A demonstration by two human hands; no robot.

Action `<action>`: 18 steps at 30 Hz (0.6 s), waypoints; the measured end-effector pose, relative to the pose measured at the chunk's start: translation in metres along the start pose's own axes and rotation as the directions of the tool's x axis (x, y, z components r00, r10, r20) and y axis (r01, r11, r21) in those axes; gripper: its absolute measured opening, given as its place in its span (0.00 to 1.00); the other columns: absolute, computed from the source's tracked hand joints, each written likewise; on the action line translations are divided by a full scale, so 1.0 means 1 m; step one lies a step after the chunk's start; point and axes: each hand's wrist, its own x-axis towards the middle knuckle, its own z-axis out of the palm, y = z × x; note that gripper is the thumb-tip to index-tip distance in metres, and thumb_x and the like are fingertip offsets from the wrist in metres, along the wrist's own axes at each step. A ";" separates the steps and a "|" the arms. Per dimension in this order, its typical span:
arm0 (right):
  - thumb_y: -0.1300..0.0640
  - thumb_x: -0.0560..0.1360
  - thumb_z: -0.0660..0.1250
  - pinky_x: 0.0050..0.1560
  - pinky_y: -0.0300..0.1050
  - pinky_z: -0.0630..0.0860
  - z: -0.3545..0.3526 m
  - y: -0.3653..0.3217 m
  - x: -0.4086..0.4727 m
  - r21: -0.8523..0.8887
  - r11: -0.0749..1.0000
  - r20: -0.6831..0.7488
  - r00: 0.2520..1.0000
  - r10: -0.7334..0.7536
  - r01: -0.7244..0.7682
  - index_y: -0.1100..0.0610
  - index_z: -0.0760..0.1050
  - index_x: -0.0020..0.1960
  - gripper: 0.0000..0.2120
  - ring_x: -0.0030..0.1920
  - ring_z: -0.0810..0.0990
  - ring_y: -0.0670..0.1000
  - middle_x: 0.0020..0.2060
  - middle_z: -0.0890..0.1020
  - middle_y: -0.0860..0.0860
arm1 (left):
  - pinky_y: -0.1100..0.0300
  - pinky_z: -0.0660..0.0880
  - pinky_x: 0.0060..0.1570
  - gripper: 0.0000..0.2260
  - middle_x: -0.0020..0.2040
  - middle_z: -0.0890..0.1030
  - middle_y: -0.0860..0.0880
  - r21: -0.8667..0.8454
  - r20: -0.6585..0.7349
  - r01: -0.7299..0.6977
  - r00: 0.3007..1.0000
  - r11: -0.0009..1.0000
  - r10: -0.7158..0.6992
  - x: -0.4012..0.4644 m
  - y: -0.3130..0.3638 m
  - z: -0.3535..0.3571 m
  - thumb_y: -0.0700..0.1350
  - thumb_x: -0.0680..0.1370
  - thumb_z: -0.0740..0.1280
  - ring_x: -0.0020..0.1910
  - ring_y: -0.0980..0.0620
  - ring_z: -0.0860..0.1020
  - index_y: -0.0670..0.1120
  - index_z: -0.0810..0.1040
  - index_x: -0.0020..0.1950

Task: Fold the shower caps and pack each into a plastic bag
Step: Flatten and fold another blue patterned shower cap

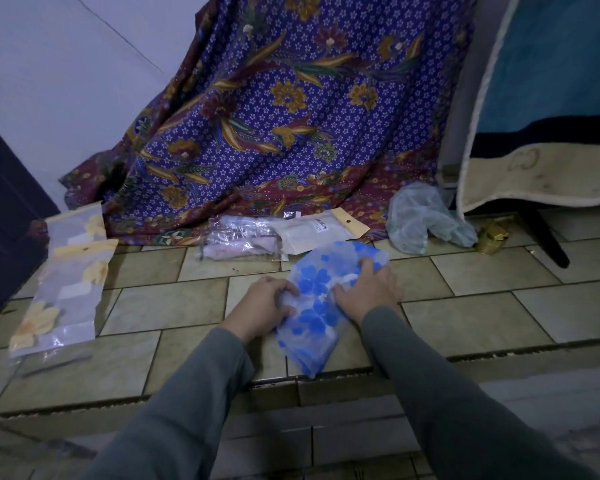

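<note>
A clear shower cap with blue flower prints (314,317) lies bunched on the tiled floor in front of me. My left hand (262,306) grips its left edge with curled fingers. My right hand (366,289) presses and grips its upper right part. A greenish shower cap (423,220) lies crumpled further back to the right. Plastic bags with yellow header cards (312,233) lie just behind the blue cap. More bags holding yellow-flowered caps (66,275) lie at the left.
A purple floral cloth (284,116) hangs behind the bags. A towel with a cream border (548,174) hangs at the right above a dark furniture leg (548,237). A small gold object (492,235) sits beside the greenish cap. A dark door (4,216) stands at left.
</note>
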 end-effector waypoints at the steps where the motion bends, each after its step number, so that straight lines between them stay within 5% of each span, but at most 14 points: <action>1: 0.42 0.72 0.62 0.63 0.55 0.63 0.003 -0.001 -0.003 0.007 1.000 0.020 1.000 -0.004 0.004 0.48 0.59 0.70 0.29 0.65 0.63 0.59 0.65 0.64 0.57 | 0.69 0.69 0.48 0.17 0.53 0.69 0.48 0.003 0.034 -0.005 0.999 1.000 0.005 0.001 0.002 0.000 0.41 0.71 0.73 0.54 0.48 0.72 0.53 0.78 0.57; 7: 0.48 0.78 0.58 0.66 0.56 0.58 0.016 0.000 -0.006 0.113 0.948 -0.062 0.954 -0.293 0.298 0.47 0.66 0.68 0.19 0.66 0.67 0.50 0.67 0.67 0.48 | 0.71 0.65 0.56 0.22 0.55 0.70 0.50 -0.061 -0.035 -0.115 0.993 0.991 0.113 -0.007 0.003 0.005 0.42 0.71 0.74 0.55 0.53 0.73 0.50 0.76 0.63; 13: 0.36 0.78 0.51 0.70 0.67 0.42 0.009 0.009 0.004 -0.043 0.928 0.135 0.922 -0.363 0.371 0.43 0.62 0.72 0.25 0.75 0.50 0.52 0.74 0.59 0.46 | 0.64 0.68 0.55 0.26 0.52 0.71 0.51 0.098 -0.094 -0.159 0.981 0.982 0.168 -0.009 0.002 0.014 0.57 0.72 0.71 0.54 0.52 0.73 0.50 0.73 0.67; 16: 0.36 0.78 0.51 0.70 0.66 0.43 0.009 0.009 0.004 -0.031 0.927 0.154 0.919 -0.364 0.373 0.44 0.61 0.73 0.26 0.76 0.48 0.53 0.75 0.57 0.46 | 0.57 0.69 0.55 0.21 0.52 0.70 0.51 0.225 -0.202 -0.229 0.940 0.947 0.275 -0.009 0.000 0.012 0.57 0.70 0.72 0.53 0.52 0.70 0.51 0.78 0.61; 18: 0.38 0.77 0.53 0.69 0.61 0.53 0.008 0.013 -0.001 0.005 0.915 -0.008 0.915 -0.403 0.403 0.45 0.68 0.68 0.23 0.73 0.57 0.54 0.71 0.64 0.48 | 0.56 0.70 0.52 0.14 0.51 0.72 0.50 0.263 -0.245 -0.336 0.883 0.904 0.400 -0.010 0.004 0.010 0.50 0.70 0.73 0.50 0.51 0.70 0.51 0.80 0.55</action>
